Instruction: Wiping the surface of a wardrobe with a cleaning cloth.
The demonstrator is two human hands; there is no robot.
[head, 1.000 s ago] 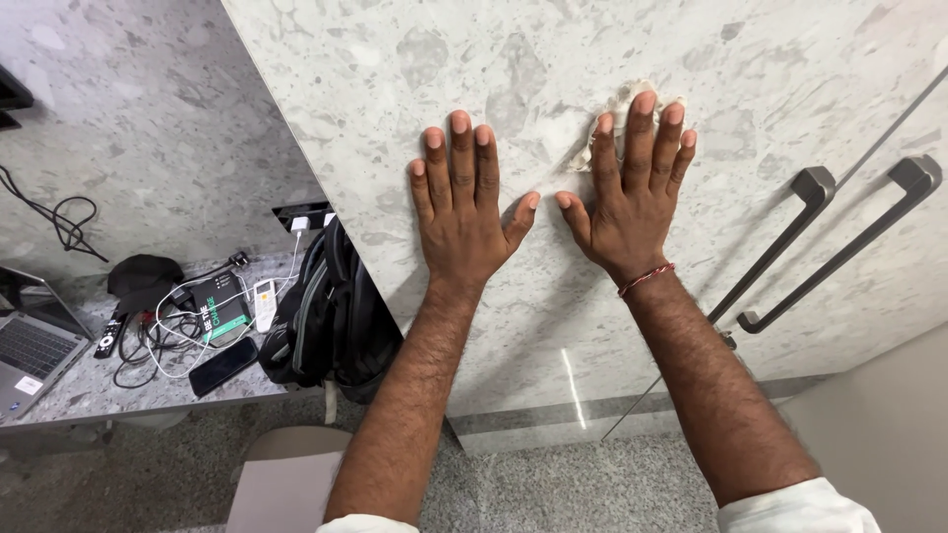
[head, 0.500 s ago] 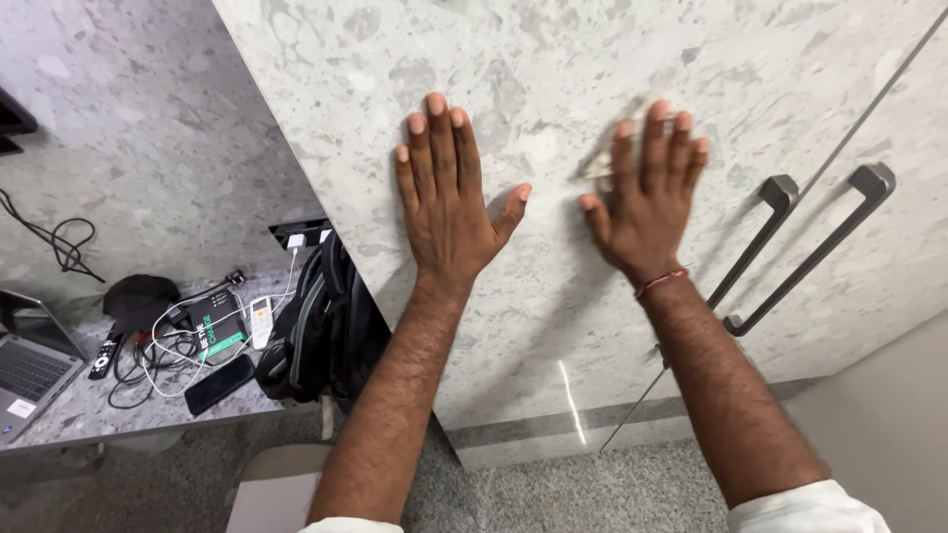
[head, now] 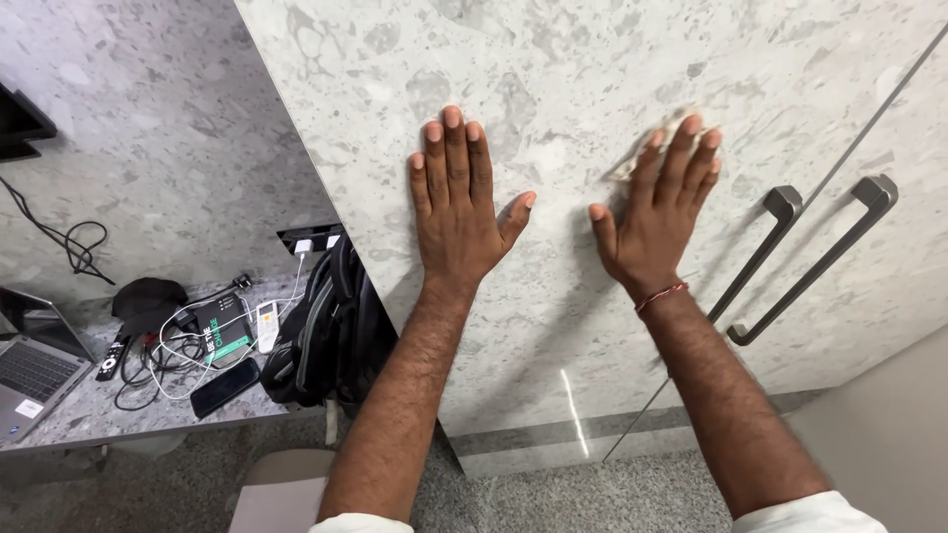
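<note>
Left hand (head: 456,212) pressed flat, fingers spread and holding nothing, on a marble-patterned cabinet door (head: 553,79); right hand (head: 660,212), fingers extended, pinning a pale cloth (head: 647,146) against it beside two grey bar handles (head: 760,252); black-and-green package (head: 223,334) on the tabletop (head: 69,419) at left.

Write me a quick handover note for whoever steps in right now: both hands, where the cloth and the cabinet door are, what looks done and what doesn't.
Left hand: flat, fingers spread, palm pressed on the marble-look cabinet door; holds nothing.
Right hand: also flat on the door, fingers pressing a small pale cloth against it; only the cloth's edge shows past the fingertips.
Two dark bar handles sit just right of the right hand, untouched.
Doors look shut.
Done or left: the door surface shows no clear marks, so how much has been wiped cannot be told.
Off to the left: a black backpack leaning by the cabinet, a desk with cables and a laptop.
</note>
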